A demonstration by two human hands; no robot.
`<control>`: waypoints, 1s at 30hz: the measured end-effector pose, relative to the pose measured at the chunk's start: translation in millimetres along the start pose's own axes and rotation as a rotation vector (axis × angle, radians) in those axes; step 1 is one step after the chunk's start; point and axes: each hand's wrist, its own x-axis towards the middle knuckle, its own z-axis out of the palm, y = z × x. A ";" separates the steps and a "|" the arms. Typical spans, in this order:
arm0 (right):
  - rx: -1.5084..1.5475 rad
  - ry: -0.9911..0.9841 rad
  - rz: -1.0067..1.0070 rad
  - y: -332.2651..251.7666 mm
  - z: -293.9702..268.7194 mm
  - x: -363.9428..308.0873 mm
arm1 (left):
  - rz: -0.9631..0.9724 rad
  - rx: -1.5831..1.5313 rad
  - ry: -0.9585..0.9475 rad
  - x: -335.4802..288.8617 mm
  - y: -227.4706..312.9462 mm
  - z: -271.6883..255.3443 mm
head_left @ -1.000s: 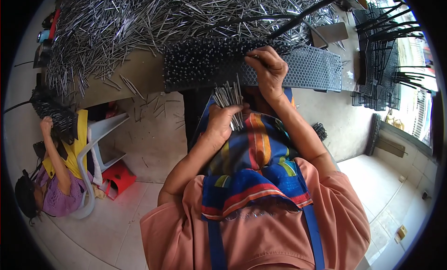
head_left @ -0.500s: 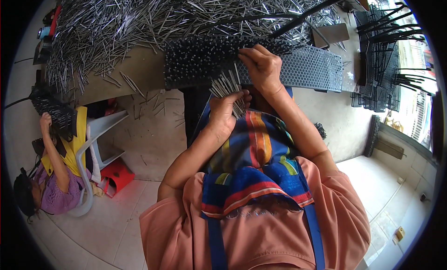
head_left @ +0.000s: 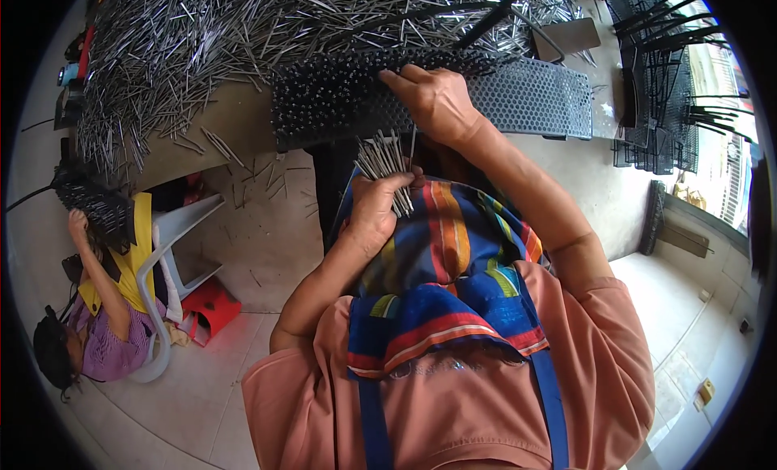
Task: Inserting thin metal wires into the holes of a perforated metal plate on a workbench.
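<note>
A bunch of thin metal rods [head_left: 379,157] is clasped in my left hand [head_left: 375,204], their ends fanning out towards the perforated panel. My right hand [head_left: 430,102] is over the long dark panel with round holes [head_left: 530,97], its thumb and forefinger close together among the upright rods [head_left: 324,93] that fill the panel's left part. Whatever lies between those fingertips is too small to make out. The panel's right part shows bare holes. A striped apron [head_left: 445,227] lies below my left hand.
A large heap of loose metal rods [head_left: 202,41] covers the table behind the panel. A black bar [head_left: 498,17] rises behind my right hand. At the right, dark racks [head_left: 655,89] hang stacked. On the left another person [head_left: 105,308] handles a similar dark panel [head_left: 97,207].
My right hand has shifted left over the panel, its fingers reaching further among the upright rods. The left hand with its bunch has come slightly nearer me and left.
</note>
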 end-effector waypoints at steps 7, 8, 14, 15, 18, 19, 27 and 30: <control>0.300 0.077 0.376 -3.2 -17.5 -34.5 | 0.048 0.016 -0.089 1.8 4.7 -2.0; 0.654 -0.090 0.593 -2.1 -17.8 -42.1 | 0.033 0.057 -0.124 -0.5 11.0 2.0; 1.714 -0.211 1.105 -11.3 -14.4 -64.0 | 0.050 0.122 -0.235 4.7 16.2 13.9; 1.713 -0.208 1.105 -9.1 -12.2 -64.5 | 0.050 0.105 -0.225 5.2 16.6 15.8; 1.343 0.016 1.107 -5.7 -17.0 -59.4 | 0.039 0.022 -0.073 16.8 2.8 7.0; 1.343 0.015 1.107 -5.0 -17.3 -56.5 | 0.039 0.022 -0.072 17.0 2.3 7.0; 0.793 0.534 0.588 10.8 -2.2 -32.8 | 0.010 0.012 -0.042 5.9 6.5 17.9; 0.688 0.504 0.507 8.1 -2.6 -31.9 | -0.062 0.028 -0.036 17.9 -2.8 3.8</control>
